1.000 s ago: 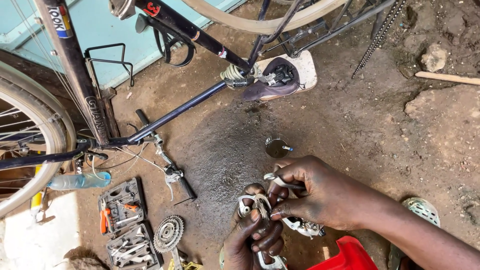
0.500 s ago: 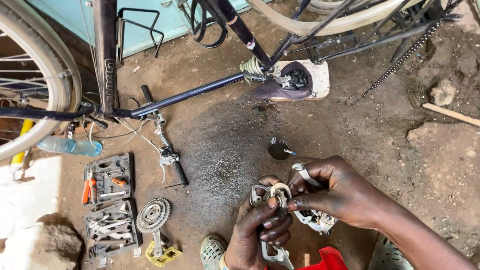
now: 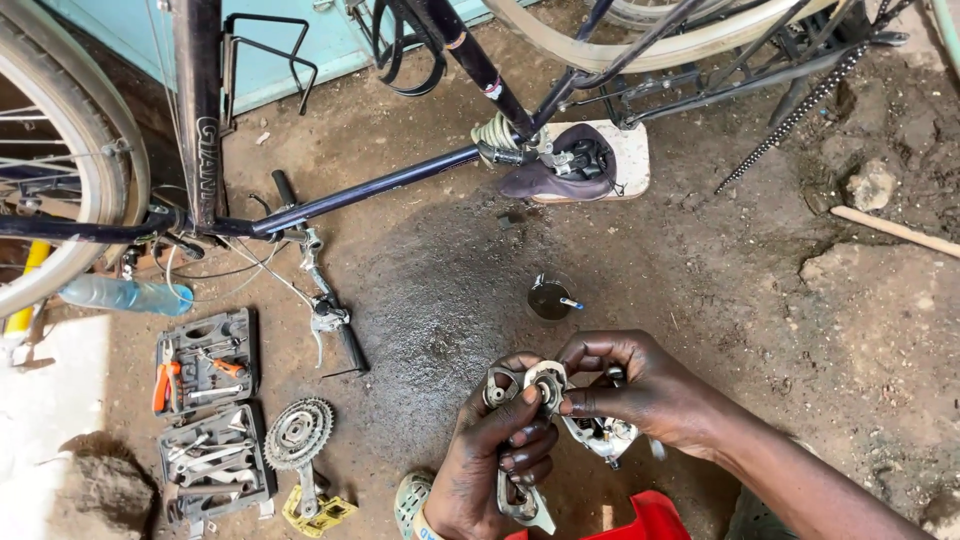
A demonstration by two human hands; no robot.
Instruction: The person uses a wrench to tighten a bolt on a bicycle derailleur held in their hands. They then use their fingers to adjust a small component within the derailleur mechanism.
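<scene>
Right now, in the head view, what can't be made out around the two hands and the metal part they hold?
- Metal gear part: its lower half is covered by the left hand and right hand.
- Small dark cup on the ground: its contents are too small to tell.
- Red item: cut off by the bottom edge.
- Tool case: the tools are too small to name.
- Bicycle wheel: cut off by the left edge.

Both our hands on a bicycle derailleur above the dirt floor

Our left hand (image 3: 495, 450) grips the metal derailleur (image 3: 560, 420) from below while our right hand (image 3: 640, 390) pinches its small toothed pulley wheel (image 3: 546, 381) with the fingers (image 3: 590, 403). Just beyond them a small dark cup (image 3: 549, 298) sits on the stained dirt floor (image 3: 720, 290). To the left lie an open tool case (image 3: 205, 362), a crankset (image 3: 300, 435) with a yellow pedal (image 3: 318, 513), and an upturned bicycle (image 3: 380, 185).
</scene>
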